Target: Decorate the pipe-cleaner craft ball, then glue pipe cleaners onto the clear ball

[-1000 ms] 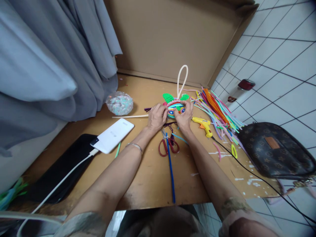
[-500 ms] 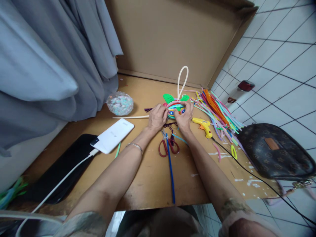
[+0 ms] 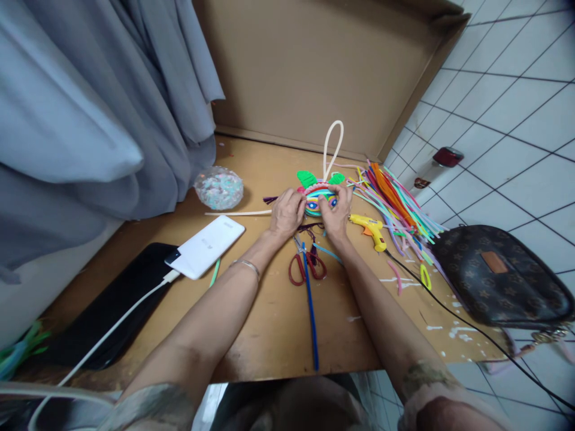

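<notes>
Both hands are on a colourful pipe-cleaner ornament (image 3: 320, 193) with green ear-like leaves, blue eye-like discs and a tall white loop on top. My left hand (image 3: 287, 211) grips its left edge with bent fingers. On the right edge, my right hand (image 3: 338, 211) is closed, its thumb pressed against the front. Parts of the ornament are hidden behind the fingers. Just below lie red-handled scissors (image 3: 296, 270) with a dark blue pipe cleaner (image 3: 311, 317) across them. Beside my right hand rests a yellow glue gun (image 3: 371, 229).
At the right lie a heap of coloured pipe cleaners (image 3: 399, 200) and a brown patterned bag (image 3: 507, 275). A white phone-like device (image 3: 206, 246) with a cable and a clear bag of bits (image 3: 218, 187) are at left. A cardboard panel (image 3: 309, 78) stands behind; the glue gun's black cord crosses the table's right side.
My right thumb has shifted slightly to the right on the ornament's front, baring more of it. My left hand and the things on the table stay where they were.
</notes>
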`<state>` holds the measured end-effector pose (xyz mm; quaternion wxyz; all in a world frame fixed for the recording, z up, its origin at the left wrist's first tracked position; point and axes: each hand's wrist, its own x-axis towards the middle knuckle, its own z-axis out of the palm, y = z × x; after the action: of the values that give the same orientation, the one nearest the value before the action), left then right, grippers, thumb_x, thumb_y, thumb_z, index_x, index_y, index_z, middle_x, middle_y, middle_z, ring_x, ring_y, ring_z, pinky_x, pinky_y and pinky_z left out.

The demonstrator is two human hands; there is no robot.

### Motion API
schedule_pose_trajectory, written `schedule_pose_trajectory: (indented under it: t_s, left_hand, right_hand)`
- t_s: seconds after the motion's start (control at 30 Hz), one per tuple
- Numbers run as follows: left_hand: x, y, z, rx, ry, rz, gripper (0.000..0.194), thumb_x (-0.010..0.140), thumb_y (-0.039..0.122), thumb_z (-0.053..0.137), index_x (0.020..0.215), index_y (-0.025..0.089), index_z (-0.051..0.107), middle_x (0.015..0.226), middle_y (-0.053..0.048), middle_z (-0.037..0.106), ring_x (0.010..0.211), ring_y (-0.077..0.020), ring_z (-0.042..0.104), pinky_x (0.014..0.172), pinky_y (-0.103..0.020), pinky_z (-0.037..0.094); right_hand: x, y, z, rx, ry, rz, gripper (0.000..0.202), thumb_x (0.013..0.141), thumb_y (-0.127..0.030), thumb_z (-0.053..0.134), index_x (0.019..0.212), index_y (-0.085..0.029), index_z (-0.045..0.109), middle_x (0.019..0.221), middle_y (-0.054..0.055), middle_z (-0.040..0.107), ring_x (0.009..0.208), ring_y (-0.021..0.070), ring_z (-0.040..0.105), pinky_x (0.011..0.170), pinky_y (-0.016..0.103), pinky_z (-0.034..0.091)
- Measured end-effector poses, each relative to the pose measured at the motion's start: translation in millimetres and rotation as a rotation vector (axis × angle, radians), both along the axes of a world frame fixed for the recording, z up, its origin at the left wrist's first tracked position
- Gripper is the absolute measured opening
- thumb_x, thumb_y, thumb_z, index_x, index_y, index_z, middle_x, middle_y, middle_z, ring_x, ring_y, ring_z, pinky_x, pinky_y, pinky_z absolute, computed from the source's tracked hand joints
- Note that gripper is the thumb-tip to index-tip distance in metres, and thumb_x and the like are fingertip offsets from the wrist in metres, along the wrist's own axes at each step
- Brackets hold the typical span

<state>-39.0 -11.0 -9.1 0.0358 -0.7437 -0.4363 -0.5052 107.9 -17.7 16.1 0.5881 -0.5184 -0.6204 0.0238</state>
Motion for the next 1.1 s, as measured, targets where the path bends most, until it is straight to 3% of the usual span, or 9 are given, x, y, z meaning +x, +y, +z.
schedule_pose_trajectory:
  t_s: [0.1,0.27,0.7,1.1]
  left_hand:
    - [-0.4,-0.2,0.2,0.002,0.008,0.000,0.026,0.102,0.026,0.043,0.094,0.016,0.065,0.090,-0.011,0.065,0.085,-0.0215,0.060,0.079,-0.034,0.050]
    - [-0.5,-0.5,0.1,0.017,0.009,0.000,0.025,0.102,0.026,0.044,0.095,0.016,0.065,0.090,-0.011,0.065,0.086,-0.0207,0.061,0.079,-0.033,0.050]
    - [-1.1,-0.8,1.3,0.007,0.020,0.020,0.026,0.103,0.029,0.042,0.094,0.017,0.064,0.090,-0.010,0.065,0.086,-0.0211,0.060,0.078,-0.034,0.048]
    - [-1.9,-3.2,4.4,-0.030,0.043,0.038,0.028,0.103,0.031,0.041,0.096,0.018,0.064,0.094,-0.011,0.067,0.091,-0.0236,0.061,0.081,-0.037,0.044]
  right_hand:
    - [2.5,2.1,-0.5,0.027,0.035,0.034,0.016,0.087,-0.032,0.051,0.098,-0.024,0.057,0.108,0.006,0.058,0.108,0.0242,0.055,0.103,0.046,0.044]
    - [4.9,6.2,-2.9,0.043,0.053,0.046,0.017,0.083,-0.025,0.046,0.096,-0.024,0.057,0.106,0.006,0.057,0.107,0.0237,0.054,0.103,0.044,0.044]
    - [0.7,2.6,-2.6,0.007,-0.028,-0.026,0.028,0.073,-0.023,0.056,0.102,-0.024,0.053,0.111,0.007,0.058,0.112,0.0249,0.055,0.103,0.044,0.045]
    - [-5.9,-0.7,-0.7,-0.021,-0.045,-0.096,0.029,0.074,-0.022,0.057,0.102,-0.025,0.052,0.111,0.006,0.056,0.113,0.0249,0.055,0.104,0.046,0.046]
